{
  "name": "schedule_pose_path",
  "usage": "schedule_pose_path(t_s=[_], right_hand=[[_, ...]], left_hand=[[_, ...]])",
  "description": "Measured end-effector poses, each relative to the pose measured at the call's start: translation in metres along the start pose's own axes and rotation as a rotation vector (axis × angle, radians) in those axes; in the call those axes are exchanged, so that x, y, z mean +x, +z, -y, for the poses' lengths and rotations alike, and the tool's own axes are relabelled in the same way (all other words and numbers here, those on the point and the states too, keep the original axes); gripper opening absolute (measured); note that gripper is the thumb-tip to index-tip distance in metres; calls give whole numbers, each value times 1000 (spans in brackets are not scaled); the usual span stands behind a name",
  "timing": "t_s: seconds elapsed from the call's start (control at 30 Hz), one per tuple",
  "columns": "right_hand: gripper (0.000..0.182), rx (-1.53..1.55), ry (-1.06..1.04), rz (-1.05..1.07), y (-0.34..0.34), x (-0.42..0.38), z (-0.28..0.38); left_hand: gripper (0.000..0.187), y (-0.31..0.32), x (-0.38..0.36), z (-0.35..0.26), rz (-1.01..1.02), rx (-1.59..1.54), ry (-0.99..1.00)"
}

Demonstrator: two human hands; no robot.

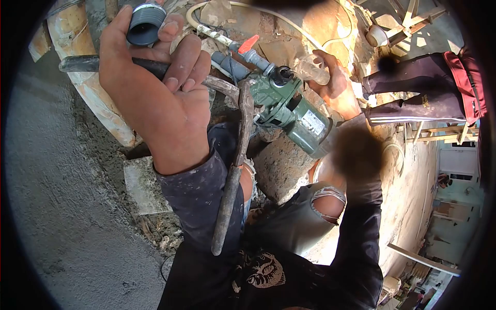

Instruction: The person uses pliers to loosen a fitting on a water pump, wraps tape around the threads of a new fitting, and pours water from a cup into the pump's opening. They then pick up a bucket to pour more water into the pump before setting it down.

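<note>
My left hand (pixel 160 113) is raised at the upper left, with its fingers closed around the black-gripped handle of large metal pliers (pixel 243 124). Thumb and fingertips of that hand also pinch a grey threaded pipe fitting (pixel 150 14). The other plier handle hangs down over my sleeve. My right hand (pixel 336 85) grips a clear plastic cup (pixel 311 71), tilted close beside the round black opening (pixel 282 75) of a green water pump (pixel 276 106). A grey pipe with a red valve handle (pixel 249 44) joins the pump.
Under the pump sits a rough concrete block (pixel 281 168). Wet grey cement (pixel 62 206) spreads on the left, beside a peeling log (pixel 88 77). A pale hose (pixel 289 18) curves behind the pump. Another person's dark trouser legs (pixel 418 93) stand at the right, near wooden trestles (pixel 413 23).
</note>
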State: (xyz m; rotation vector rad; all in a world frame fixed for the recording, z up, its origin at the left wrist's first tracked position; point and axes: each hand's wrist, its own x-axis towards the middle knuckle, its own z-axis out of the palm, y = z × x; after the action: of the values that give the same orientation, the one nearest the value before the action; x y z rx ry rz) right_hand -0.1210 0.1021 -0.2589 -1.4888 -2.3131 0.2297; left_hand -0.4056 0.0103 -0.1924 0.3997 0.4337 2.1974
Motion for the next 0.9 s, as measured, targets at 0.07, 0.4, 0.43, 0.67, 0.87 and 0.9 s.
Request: schedule_pose_path(t_s=[0.07, 0.4, 0.43, 0.67, 0.87, 0.9], right_hand=[[73, -11, -53, -16, -3, 0, 3], [70, 70, -55, 1, -4, 5, 5], [71, 27, -82, -4, -2, 6, 2], [71, -164, -206, -17, -5, 5, 6], [73, -275, -255, -32, 3, 9, 3], [73, -274, -253, -33, 4, 9, 4]], left_hand=[[49, 2, -1, -3, 7, -4, -7], [48, 9, -2, -7, -57, 28, -44], [48, 10, -2, -6, -78, 25, -55], [53, -26, 17, -12, 326, -65, -215], [53, -27, 19, -8, 338, -69, -229], [53, -28, 18, -7, 322, -91, -220]])
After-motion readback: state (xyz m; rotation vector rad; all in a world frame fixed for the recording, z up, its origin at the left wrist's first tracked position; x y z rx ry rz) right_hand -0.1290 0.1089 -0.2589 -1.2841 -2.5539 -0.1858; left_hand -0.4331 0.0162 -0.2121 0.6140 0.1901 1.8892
